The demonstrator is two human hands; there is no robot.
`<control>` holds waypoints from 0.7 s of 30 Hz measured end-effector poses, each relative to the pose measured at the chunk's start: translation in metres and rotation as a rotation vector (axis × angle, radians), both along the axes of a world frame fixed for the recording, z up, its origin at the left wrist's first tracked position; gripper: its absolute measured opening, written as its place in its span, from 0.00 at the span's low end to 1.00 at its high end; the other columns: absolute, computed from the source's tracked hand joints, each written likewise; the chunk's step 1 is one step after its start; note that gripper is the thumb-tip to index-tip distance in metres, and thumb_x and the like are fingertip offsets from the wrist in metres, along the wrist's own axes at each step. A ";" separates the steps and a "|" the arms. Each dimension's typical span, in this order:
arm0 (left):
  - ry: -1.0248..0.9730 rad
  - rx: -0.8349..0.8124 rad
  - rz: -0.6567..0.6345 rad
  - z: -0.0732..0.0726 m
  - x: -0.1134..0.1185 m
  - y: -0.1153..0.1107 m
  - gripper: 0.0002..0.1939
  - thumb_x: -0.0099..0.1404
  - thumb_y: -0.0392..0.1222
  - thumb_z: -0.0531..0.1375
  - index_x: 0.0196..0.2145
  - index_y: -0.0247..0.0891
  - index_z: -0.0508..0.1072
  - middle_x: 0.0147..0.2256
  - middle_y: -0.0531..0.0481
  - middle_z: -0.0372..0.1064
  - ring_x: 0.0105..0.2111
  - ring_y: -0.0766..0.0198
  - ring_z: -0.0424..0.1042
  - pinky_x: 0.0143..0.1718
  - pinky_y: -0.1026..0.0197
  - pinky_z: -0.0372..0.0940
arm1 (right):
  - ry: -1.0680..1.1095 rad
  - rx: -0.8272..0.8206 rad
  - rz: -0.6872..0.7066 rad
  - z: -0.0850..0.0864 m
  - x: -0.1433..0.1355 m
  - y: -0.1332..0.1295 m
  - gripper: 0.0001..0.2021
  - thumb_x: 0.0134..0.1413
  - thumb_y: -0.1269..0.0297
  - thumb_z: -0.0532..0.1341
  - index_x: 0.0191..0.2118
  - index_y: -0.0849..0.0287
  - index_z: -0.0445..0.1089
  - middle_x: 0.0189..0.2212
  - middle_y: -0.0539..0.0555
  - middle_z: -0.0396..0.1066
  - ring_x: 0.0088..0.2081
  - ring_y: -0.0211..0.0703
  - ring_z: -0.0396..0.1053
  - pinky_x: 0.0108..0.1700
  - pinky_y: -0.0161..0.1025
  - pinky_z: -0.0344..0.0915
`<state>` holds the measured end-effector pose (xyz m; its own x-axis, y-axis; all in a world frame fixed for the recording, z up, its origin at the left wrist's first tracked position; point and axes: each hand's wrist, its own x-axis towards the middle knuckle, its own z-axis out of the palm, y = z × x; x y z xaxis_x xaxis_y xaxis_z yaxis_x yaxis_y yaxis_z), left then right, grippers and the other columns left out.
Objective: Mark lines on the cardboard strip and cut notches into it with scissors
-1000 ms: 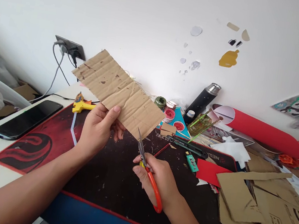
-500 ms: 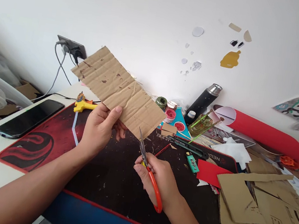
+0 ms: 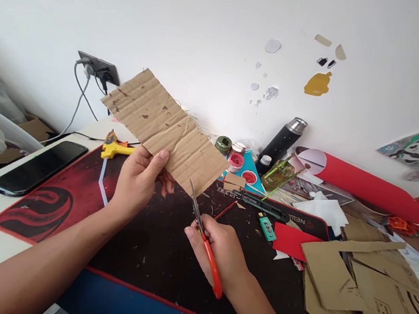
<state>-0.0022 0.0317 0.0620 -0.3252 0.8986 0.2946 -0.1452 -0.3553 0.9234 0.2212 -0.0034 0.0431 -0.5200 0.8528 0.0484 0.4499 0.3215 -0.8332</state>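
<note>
My left hand (image 3: 145, 179) pinches the lower edge of a creased, rectangular piece of cardboard (image 3: 166, 126), thumb on its face. Dark brown stains mark its upper left part. The piece is held up, slanting down to the right above the desk mat. In my right hand (image 3: 221, 249) is a pair of scissors (image 3: 209, 260) with red-orange handles, its blades pointing up and left. The blade tips are at the cardboard's lower edge near its right corner, one overlapping its face. My fingers partly hide the handles.
A phone (image 3: 38, 168) and a yellow glue gun (image 3: 115, 150) lie at left. Paint pots (image 3: 236, 162), a black flask (image 3: 284, 139) and a jar with brushes (image 3: 280, 172) stand at the back. A cutter knife (image 3: 257, 204), red paper (image 3: 293, 242) and cardboard scraps (image 3: 336, 283) lie at right.
The scissors have shifted slightly left along the cardboard's lower edge, and their handles look closer together. My left hand and the cardboard are nearly unmoved. The whole view has shifted slightly.
</note>
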 end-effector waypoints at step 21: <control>0.017 0.004 0.003 -0.004 0.000 0.000 0.21 0.70 0.61 0.71 0.39 0.45 0.69 0.19 0.58 0.71 0.13 0.62 0.72 0.10 0.65 0.62 | -0.084 0.079 -0.055 -0.007 -0.005 -0.004 0.18 0.75 0.55 0.55 0.30 0.51 0.56 0.19 0.47 0.60 0.20 0.40 0.58 0.27 0.39 0.52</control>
<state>-0.0025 0.0319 0.0579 -0.3225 0.8966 0.3034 -0.1284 -0.3590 0.9245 0.2160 -0.0071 0.0363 -0.4776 0.8754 0.0749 0.5357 0.3577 -0.7649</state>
